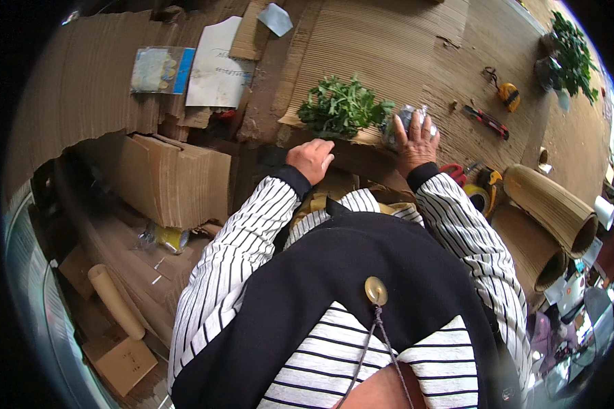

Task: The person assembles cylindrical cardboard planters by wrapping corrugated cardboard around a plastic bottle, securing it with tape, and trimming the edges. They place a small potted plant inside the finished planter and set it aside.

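A leafy green plant (341, 109) lies on its side on the corrugated cardboard in front of me, leaves to the left. Clear plastic film wraps its dark root ball (408, 117) at the right end. My right hand (417, 142) grips this wrapped end from above, thumb and fingers spread around it. By the near left edge of the leaves is my left hand (310, 161), fingers loosely bent and thumb apart, with nothing seen in it. Whether its fingertips touch the leaves I cannot tell.
Right of the plant lie a red-and-black utility knife (486, 121), a yellow tape measure (508, 97), red-handled scissors (453, 173) and rolled cardboard (549, 204). Another wrapped plant (569, 61) sits far right. Far left are a white paper sheet (217, 65) and folded cardboard (184, 177).
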Tool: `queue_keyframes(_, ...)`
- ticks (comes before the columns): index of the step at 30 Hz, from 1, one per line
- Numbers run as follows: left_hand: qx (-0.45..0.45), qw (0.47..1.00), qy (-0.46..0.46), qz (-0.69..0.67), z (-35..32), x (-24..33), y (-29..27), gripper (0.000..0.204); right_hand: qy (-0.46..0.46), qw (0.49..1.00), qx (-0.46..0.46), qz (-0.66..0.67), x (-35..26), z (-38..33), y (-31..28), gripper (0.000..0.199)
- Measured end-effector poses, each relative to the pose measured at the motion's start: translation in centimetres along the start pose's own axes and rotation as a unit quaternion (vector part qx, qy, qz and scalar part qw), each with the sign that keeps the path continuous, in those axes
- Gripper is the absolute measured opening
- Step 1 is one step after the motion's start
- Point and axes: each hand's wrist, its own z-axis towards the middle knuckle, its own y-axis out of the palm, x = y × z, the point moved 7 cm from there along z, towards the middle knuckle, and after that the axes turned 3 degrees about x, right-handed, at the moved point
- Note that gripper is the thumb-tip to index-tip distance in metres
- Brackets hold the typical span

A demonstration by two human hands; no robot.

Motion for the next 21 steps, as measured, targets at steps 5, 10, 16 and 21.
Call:
queue_keyframes(5, 0.037, 0.992, 0.095, -0.077, 2.5, 5.1, 4.0, 0.035, -0.018, 0.998, 0.068, 0.004, 0.3, 0.6, -0.6, 0.062)
queue_keyframes(10, 0.000, 0.997, 0.069, 0.038, 7.7, 5.4, 7.0, 0.035, -0.023, 0.998, -0.062, 0.001, 1.0, 3.7, -2.4, 0.086)
queue_keyframes(16, -0.012, 0.998, 0.050, 0.034, 11.9, 5.0, 8.0, 0.058, -0.045, 0.977, -0.196, 0.072, 4.2, 8.6, -1.9, 0.118)
queue_keyframes(21, 0.023, 0.996, 0.063, 0.057, 15.1, 5.7, 6.7, 0.076, -0.081, 0.959, -0.255, 0.097, 5.4, 12.8, 0.4, 0.125)
